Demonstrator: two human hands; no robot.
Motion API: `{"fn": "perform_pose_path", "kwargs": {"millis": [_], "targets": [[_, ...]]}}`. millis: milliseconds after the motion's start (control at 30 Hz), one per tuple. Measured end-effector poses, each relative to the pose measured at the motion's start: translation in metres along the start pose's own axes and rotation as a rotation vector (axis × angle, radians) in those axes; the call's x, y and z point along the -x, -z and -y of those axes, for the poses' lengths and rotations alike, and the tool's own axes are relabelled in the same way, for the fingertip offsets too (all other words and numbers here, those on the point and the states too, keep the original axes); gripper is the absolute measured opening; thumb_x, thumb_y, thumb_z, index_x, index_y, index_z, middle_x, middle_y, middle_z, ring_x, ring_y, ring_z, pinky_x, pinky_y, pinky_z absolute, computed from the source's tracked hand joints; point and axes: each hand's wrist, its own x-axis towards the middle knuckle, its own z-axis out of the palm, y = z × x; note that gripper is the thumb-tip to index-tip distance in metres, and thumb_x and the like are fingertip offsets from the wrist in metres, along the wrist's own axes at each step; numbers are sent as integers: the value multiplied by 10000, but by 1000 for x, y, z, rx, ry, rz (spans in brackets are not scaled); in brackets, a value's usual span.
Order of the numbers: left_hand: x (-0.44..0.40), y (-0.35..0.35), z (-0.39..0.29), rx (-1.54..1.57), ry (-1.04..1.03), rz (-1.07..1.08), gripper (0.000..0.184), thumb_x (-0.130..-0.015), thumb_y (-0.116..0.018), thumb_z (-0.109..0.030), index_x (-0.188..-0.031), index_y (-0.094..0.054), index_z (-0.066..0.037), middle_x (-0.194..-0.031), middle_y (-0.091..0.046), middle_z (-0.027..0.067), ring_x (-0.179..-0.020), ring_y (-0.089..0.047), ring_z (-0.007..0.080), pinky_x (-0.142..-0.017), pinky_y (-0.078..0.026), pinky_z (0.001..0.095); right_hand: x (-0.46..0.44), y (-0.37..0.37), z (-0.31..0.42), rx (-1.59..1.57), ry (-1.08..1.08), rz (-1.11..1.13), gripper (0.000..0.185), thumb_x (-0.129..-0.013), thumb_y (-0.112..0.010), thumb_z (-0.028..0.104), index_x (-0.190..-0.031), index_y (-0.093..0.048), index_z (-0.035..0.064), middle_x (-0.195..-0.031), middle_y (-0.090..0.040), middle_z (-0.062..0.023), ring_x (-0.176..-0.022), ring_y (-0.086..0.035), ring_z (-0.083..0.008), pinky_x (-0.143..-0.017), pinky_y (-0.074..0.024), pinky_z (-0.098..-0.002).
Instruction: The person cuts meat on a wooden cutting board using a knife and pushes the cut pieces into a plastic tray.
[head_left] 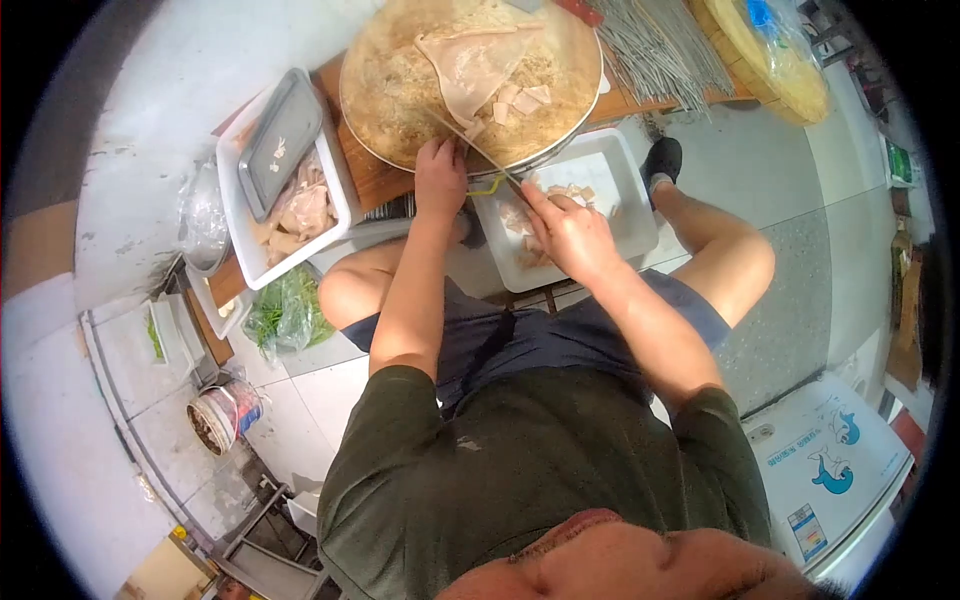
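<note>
My right hand [577, 236] is wrapped round the handle of a knife [480, 152], whose blade points up and left over the round chopping board [390, 105]. At the board's front edge, my left hand [441, 177] has its fingers bent close to the blade; what they hold, if anything, is hidden. A large pale sheet of meat or skin [472, 70] lies on the board, with several small cut pieces [520, 99] to its right. Below the board, a white tray [634, 190] holds more cut pieces.
At the left, a white bin [243, 228] holds larger pale pieces under a tilted grey lid [280, 145]. Grey rods [660, 50] lie at the upper right. A bag of greens [287, 315] and a bucket [225, 412] stand lower left; a white box [830, 460] is lower right.
</note>
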Motion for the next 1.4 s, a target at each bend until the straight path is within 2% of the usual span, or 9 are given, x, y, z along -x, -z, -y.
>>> {"fn": "perform_pose_path", "kwargs": {"millis": [67, 167, 367, 467, 767, 1067, 1267, 1367, 1400], "targets": [[4, 6, 3, 68, 54, -36, 210, -896, -640, -47, -1100, -672, -3, -1134, -654, 185, -1057, -621, 386, -912, -528, 447, 3, 1, -5, -85, 8, -65, 424, -926, -695, 195, -1343, -644, 141, -966, -709, -155, -773, -697, -369, -670, -579, -467], [7, 21, 3, 200, 206, 61, 218, -900, -657, -58, -1108, -674, 7, -1184, -651, 192, -1085, -633, 385, -933, -538, 434, 16, 14, -3, -126, -11, -119, 391, -931, -705, 157, -1319, -668, 134, -1051, -739, -170, -859, -720, -384, -739, -604, -430], [11, 36, 4, 325, 279, 116, 195, -902, -662, -56, -1083, -690, 12, -1171, -659, 181, -1016, -663, 385, -881, -554, 414, 40, 32, 17, -202, -42, -53, 400, -913, -719, 113, -1310, -673, 110, -1057, -735, -184, -868, -720, -385, -736, -598, -427], [12, 37, 7, 217, 173, 130, 180, -897, -651, -41, -1062, -695, 17, -1154, -674, 180, -1032, -662, 374, -890, -549, 413, 45, 29, 24, -178, -39, -9, 407, -903, -724, 101, -1307, -674, 106, -1057, -737, -176, -864, -722, -378, -725, -596, -425], [13, 30, 7, 105, 125, 81, 198, -869, -649, -34, -1053, -722, -16, -1109, -707, 160, -1060, -639, 361, -937, -524, 425, 42, 23, 22, -124, -8, 27, 413, -907, -722, 136, -1317, -671, 117, -1014, -738, -138, -802, -714, -367, -684, -594, -433], [3, 36, 9, 60, 91, 208, 184, -853, -650, -64, -1018, -719, -17, -1035, -699, 165, -1025, -615, 380, -925, -512, 455, 7, 4, 22, 47, -1, 110, 414, -930, -695, 187, -1342, -657, 177, -1010, -727, -129, -788, -713, -367, -659, -588, -470], [8, 38, -1, 47, 69, 161, 177, -866, -640, -95, -1005, -667, 11, -957, -660, 199, -964, -604, 403, -861, -502, 481, 2, 3, 16, -65, -3, 82, 397, -944, -687, 175, -1340, -661, 175, -1041, -723, -151, -882, -707, -366, -733, -590, -442], [1, 26, 6, 106, 180, 133, 171, -881, -644, -97, -1013, -665, 11, -957, -657, 202, -940, -610, 407, -832, -498, 484, 22, 6, -10, -246, 74, -164, 450, -925, -693, 121, -1371, -638, 146, -1071, -740, -142, -751, -710, -332, -675, -583, -445], [0, 20, 6, 136, 193, 76, 168, -887, -644, -96, -1012, -665, 13, -952, -657, 200, -934, -612, 406, -828, -499, 481, 30, 7, -25, -284, 24, -191, 450, -941, -683, 114, -1387, -627, 132, -1133, -734, -135, -734, -703, -284, -660, -574, -412]]}}
